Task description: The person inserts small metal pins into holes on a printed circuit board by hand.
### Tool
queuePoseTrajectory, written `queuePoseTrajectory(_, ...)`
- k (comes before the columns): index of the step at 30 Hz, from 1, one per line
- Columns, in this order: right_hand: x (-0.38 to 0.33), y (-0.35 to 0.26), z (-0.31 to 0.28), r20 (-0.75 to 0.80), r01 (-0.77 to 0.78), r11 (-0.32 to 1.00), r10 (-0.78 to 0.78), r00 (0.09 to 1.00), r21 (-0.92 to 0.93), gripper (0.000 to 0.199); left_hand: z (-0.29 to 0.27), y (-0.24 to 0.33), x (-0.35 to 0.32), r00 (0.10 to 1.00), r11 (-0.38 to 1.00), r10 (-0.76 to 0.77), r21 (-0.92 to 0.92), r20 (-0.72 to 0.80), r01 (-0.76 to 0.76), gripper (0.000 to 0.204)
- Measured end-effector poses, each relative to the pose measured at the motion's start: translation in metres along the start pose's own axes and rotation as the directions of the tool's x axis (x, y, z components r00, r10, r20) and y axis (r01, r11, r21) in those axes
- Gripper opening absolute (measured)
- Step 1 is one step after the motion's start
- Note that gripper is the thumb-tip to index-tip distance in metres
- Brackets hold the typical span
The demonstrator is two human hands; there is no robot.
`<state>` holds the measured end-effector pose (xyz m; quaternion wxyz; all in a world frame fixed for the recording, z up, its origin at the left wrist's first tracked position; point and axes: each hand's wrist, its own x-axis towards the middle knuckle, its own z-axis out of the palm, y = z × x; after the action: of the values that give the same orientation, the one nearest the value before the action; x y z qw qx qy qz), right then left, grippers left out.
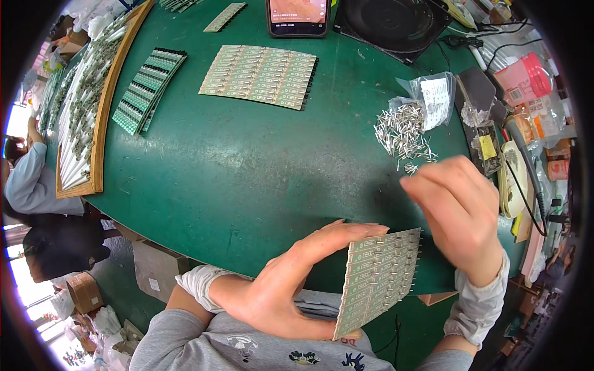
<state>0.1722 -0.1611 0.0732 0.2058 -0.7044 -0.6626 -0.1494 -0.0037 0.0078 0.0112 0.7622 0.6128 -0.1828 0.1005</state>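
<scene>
My left hand [281, 281] grips a circuit board panel [378, 278] by its edges, fingers at the top and thumb at the bottom. It is tilted up over the table's near edge. Rows of small metal pins stand on its face, and more stick out along its right side. To the right and above the panel, my right hand [461, 213] is closed in a pinch. Whatever its fingertips hold is too small to make out. Just beyond those fingertips lies a heap of silver metal pins [403, 130], spilling from a clear plastic bag [438, 99].
Another pale board panel [260, 75] lies further back, beside stacked green boards [148, 93]. A phone [298, 17] and a round black device [393, 21] stand behind. A wooden-framed tray [98, 148] of white tubes sits left. A soldering iron [525, 145] rests right; a co-worker's sleeve [37, 179] shows far left.
</scene>
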Motion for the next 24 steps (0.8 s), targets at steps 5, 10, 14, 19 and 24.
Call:
queuePoseTrajectory(5, 0.006, 0.007, 0.011, 0.232, 0.048, 0.952, 0.025, 0.972, -0.303, 0.016, 0.006, 0.001, -0.001, 0.997, 0.999, -0.036, -0.018, -0.069, 0.035, 0.104)
queuePoseTrajectory(10, 0.011, 0.003, 0.013, 0.329, 0.09, 0.935, 0.03, 0.944, -0.342, 0.015, 0.006, 0.002, -0.004, 0.992, 1.0, -0.026, -0.006, -0.12, 0.026, 0.096)
queuePoseTrajectory(14, 0.014, 0.006, 0.011, 0.347, 0.061, 0.954, 0.047, 0.937, -0.293, 0.013, 0.003, 0.005, -0.003, 0.998, 0.998, -0.06, 0.006, -0.026, 0.06, 0.11)
queuePoseTrajectory(19, 0.01, 0.005, 0.01, 0.139, -0.059, 0.979, 0.087, 0.986, -0.194, 0.018, 0.005, 0.004, -0.003, 0.998, 0.999, -0.03, 0.024, -0.049, 0.031, 0.109)
queuePoseTrajectory(24, 0.003, -0.008, 0.0, -0.046, -0.138, 0.99, 0.136, 0.99, -0.032, 0.031, 0.009, -0.002, -0.005, 0.989, 1.0, 0.005, 0.004, -0.147, -0.004, 0.094)
